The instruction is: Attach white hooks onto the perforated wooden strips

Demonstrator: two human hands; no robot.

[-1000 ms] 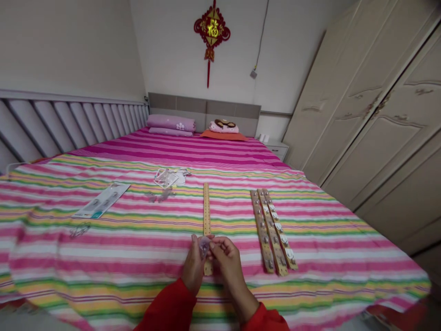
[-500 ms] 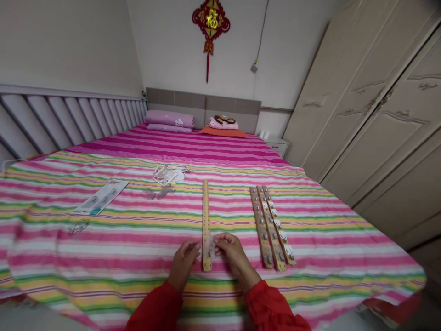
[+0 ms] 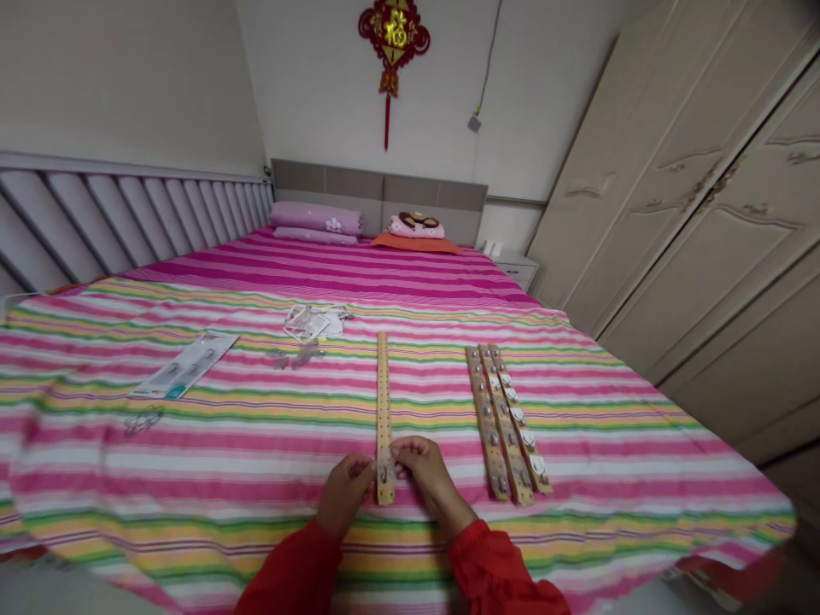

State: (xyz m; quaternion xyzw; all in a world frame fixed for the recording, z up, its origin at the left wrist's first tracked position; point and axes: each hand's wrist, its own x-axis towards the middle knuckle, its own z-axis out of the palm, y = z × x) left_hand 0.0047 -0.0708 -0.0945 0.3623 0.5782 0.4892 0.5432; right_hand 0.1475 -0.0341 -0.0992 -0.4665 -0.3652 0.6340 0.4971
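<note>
A long yellow strip with rows of small holes (image 3: pixel 383 384) lies lengthwise on the striped cloth before me. Across its near end rests a clear adhesive hook (image 3: pixel 385 472), a see-through pad with a small metal hook on it. My right hand (image 3: pixel 426 472) pinches the pad at the strip's right edge. On the other side my left hand (image 3: pixel 344 495) has thumb and forefinger closed at the left edge, seemingly on the same pad; the exact contact is too small to see.
Three similar strips (image 3: pixel 503 423) bearing hooks lie to the right. At the left are a flat hook package (image 3: pixel 187 366) and a thin clear tangle (image 3: pixel 144 419). Loose clear pads (image 3: pixel 301 354) and packaging pieces (image 3: pixel 317 322) lie farther back on the striped cloth (image 3: pixel 256 461).
The clear adhesive hook has moved left from the strip's right side onto its near end. My left hand has come in to the strip's left edge.
</note>
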